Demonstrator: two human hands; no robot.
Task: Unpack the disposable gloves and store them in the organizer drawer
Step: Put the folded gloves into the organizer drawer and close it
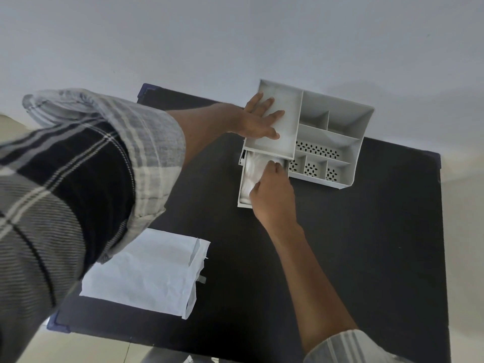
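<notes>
sleeve (pixel 65 179) plaid | left hand (pixel 258 121) flat on organizer (pixel 337 142) | right hand (pixel 272 189) seemingly pressing gloves (pixel 252 170)

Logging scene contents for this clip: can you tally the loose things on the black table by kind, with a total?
Grey organizer: 1
Pulled-out drawer: 1
Bundle of clear gloves in the drawer: 1
White paper bag: 1
Total: 4
The left hand rests on the organizer's top; the right hand reaches into the drawer. How many gloves are in the bundle cannot be told.
</notes>
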